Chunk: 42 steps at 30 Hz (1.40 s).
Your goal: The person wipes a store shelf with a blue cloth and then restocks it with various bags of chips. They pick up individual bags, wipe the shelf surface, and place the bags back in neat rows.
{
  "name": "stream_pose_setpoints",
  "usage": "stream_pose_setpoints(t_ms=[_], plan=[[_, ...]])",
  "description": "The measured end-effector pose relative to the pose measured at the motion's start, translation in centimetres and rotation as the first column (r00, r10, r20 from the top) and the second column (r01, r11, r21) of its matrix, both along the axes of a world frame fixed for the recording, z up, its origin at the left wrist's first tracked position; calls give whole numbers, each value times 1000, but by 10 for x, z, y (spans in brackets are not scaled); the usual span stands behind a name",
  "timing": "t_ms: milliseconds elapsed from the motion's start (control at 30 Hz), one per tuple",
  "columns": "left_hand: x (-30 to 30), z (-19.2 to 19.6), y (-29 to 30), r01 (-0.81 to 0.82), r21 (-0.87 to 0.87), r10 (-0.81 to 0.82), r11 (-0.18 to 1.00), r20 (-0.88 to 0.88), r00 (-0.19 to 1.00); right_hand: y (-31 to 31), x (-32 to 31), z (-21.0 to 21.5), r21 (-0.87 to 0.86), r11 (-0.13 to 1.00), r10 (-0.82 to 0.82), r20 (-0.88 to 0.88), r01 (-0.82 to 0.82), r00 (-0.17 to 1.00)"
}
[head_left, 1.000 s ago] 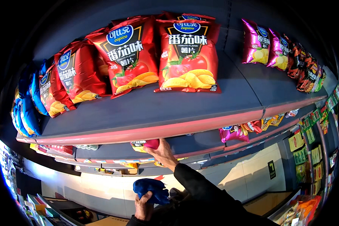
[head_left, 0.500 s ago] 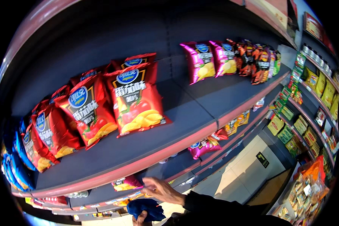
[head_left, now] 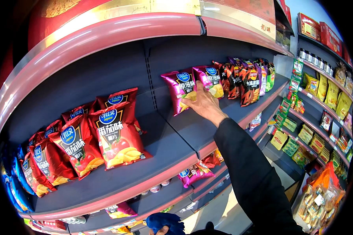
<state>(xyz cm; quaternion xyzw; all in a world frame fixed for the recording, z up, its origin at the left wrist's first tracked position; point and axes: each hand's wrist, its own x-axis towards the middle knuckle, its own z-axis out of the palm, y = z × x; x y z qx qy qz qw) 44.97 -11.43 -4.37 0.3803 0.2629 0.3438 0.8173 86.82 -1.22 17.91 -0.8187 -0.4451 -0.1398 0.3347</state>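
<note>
My right hand reaches across the shelf to two magenta chip bags standing side by side. Its thumb and forefinger are spread over the lower right part of the left chip bag, and the fingertips lie by the gap to the right chip bag. The other fingers are partly hidden. At the bottom edge, my left hand is closed on a bunched dark blue cloth; only some of its fingers show.
Red chip bags stand left on the dark shelf, with blue bags beyond. Darker snack bags crowd the right end. A pink shelf edge runs along the front. Packed snacks stand at lower right.
My right hand has risen from below the shelf edge, beside the cloth, to the magenta chip bags. My left hand still holds the cloth. The view has shifted, showing more of the shelf above.
</note>
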Motion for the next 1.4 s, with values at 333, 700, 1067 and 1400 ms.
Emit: stream_pose_setpoints(t_ms=[333, 700, 1067, 1400], plan=[[25, -22, -13, -157, 6, 157, 988, -31, 987, 65, 45, -29, 13, 1000, -22, -181, 25, 983], [49, -29, -22, -199, -38, 198, 979, -28, 980, 48, 64, -23, 265, 945, 303, -480, -193, 823], [46, -5, -15, -188, 1, 188, 982, 68, 980, -109, -51, -37, 792, 469, 882, -443, -390, 163], [2, -3, -29, -176, -152, 178, 973, -2, 984, -211, -96, -182, 747, 647, 528, -582, -152, -618]])
